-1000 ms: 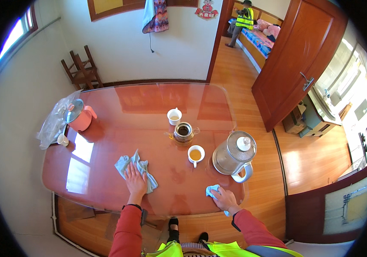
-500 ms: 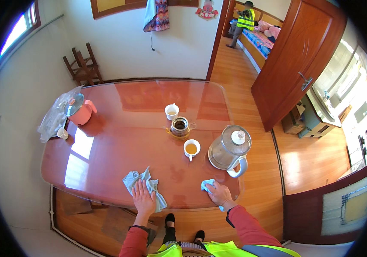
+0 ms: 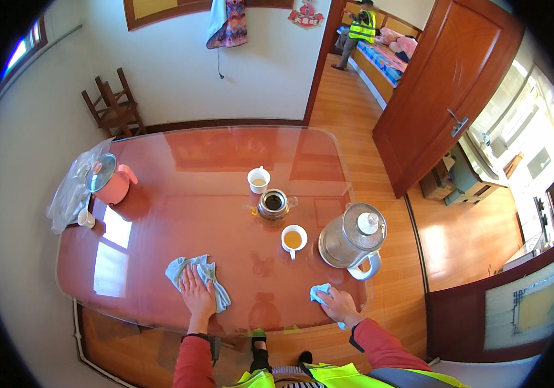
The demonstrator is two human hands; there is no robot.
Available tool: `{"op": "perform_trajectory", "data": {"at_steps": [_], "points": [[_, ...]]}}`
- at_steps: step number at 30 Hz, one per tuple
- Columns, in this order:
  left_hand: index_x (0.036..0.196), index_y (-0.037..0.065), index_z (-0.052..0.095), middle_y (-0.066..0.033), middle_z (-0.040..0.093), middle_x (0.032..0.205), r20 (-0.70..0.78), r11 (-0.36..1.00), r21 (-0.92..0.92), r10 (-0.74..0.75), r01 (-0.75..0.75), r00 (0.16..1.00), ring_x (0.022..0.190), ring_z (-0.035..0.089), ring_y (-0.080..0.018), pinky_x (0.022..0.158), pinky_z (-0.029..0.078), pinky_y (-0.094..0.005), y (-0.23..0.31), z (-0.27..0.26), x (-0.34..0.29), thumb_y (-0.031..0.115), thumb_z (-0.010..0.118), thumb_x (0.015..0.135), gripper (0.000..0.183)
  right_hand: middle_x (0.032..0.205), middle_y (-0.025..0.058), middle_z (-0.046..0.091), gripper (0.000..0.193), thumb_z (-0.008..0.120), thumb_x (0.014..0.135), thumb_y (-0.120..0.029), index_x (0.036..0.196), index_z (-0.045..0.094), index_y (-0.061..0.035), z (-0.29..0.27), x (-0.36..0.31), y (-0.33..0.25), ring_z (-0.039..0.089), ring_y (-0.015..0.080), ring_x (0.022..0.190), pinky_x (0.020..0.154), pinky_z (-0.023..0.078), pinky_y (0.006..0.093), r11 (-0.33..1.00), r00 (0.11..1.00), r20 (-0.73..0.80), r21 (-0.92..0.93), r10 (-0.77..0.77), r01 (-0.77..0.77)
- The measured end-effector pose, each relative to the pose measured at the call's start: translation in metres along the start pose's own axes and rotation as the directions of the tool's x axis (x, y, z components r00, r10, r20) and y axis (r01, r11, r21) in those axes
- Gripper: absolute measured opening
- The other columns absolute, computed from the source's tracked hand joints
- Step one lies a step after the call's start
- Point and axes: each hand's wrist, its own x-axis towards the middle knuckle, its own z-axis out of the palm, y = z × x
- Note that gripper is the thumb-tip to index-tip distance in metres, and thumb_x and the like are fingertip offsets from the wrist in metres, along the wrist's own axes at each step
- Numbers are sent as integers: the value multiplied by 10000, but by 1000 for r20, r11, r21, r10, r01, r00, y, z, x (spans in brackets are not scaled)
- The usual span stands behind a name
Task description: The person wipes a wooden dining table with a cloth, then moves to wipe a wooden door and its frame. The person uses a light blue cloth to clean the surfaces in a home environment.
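My left hand lies flat with its fingers stretched over a crumpled pale blue cloth on the glossy red-brown table. At the table's near right corner, my right hand is closed around a second light blue cloth, pressed to the tabletop. Just beyond it stands a large clear kettle with a white handle. Left of the kettle is a white cup of amber tea. Behind that cup sit a small glass teapot with a dark strainer and another white cup.
A pink electric pot, a crumpled clear plastic bag and a small white cup crowd the table's left end. A wooden stool or chair stands against the wall. Past the open door, a person in a yellow vest stands beside a bed.
My left hand and its cloth have slid left and a little farther from me across the table. My right hand stays by the kettle with its cloth. The view has shifted slightly.
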Motion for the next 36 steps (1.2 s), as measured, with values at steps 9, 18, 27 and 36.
{"op": "perform_trajectory", "data": {"at_steps": [9, 18, 27, 36], "points": [[1443, -23, 324, -195, 291, 1527, -14, 1000, 11, 8, -8, 1000, 1426, 246, -324, 1160, 144, -489, -2, 8, -2, 265, 531, 895, 653, 913, 86, 539, 405, 691, 774, -215, 1161, 574, -203, 6, -2, 3, 620, 273, 684, 570, 511, 413, 1000, 1000, -24, -20, -20, 20], [1364, -120, 389, -221, 331, 1497, 30, 994, -63, 87, -85, 996, 1414, 267, -341, 1162, 164, -489, 9, 8, -45, 201, 524, 895, 584, 918, 94, 542, 333, 637, 826, -204, 1154, 584, -223, 9, -6, 0, 609, 281, 630, 558, 508, 413, 999, 996, -86, -31, -15, 13], [1216, -65, 531, -270, 570, 1214, 34, 947, -320, -34, 43, 999, 1142, 519, -432, 1001, 403, -461, 26, 7, -123, 221, 413, 984, 387, 964, 130, 564, 278, 553, 883, -226, 1160, 561, -204, -6, -70, -14, 648, 328, 706, 607, 537, 448, 992, 997, -1, 101, -82, 82], [1175, 18, 548, -27, 614, 1036, 579, 217, -798, 23, 561, 815, 880, 556, -137, 801, 476, -279, 101, -84, -180, 339, 360, 1046, 394, 1003, 108, 620, 279, 575, 879, -263, 1152, 605, -216, -56, -330, 51, 652, 335, 816, 668, 538, 453, 838, 858, 106, 185, 503, -514]]}}
